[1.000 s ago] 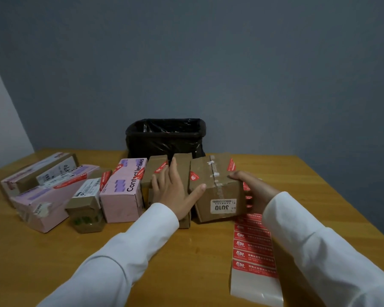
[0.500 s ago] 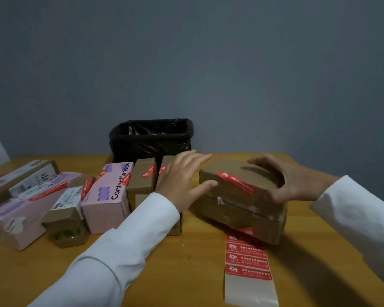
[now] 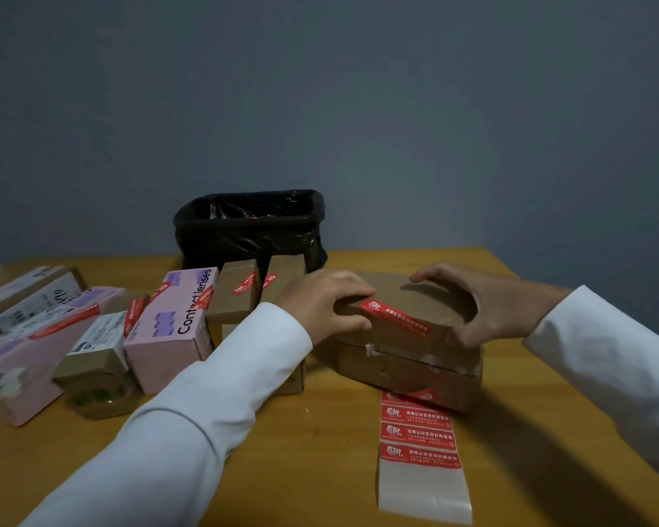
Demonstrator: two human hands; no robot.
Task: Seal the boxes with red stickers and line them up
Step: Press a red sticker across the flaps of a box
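A brown cardboard box [image 3: 408, 355] lies on the wooden table [image 3: 320, 450], with a red sticker [image 3: 396, 317] across its top front edge. My left hand [image 3: 320, 302] grips its left end, thumb on the front face. My right hand [image 3: 484, 302] grips its right end, fingers curled over the top. A strip of red stickers [image 3: 419, 439] on white backing lies in front of the box, partly under it. To the left stand two narrow brown boxes [image 3: 236, 294] and a pink box [image 3: 172, 329], each with red stickers.
A black-lined bin [image 3: 248, 230] stands at the back behind the boxes. Further left lie a small brown box [image 3: 92, 359] with a white label, long pink boxes [image 3: 35, 336] and a brown box [image 3: 27, 290]. Grey wall behind.
The brown box was tipped over onto a broad face and shifted right onto the sticker strip. My left hand moved from the narrow boxes onto its left end. The view shifted right.
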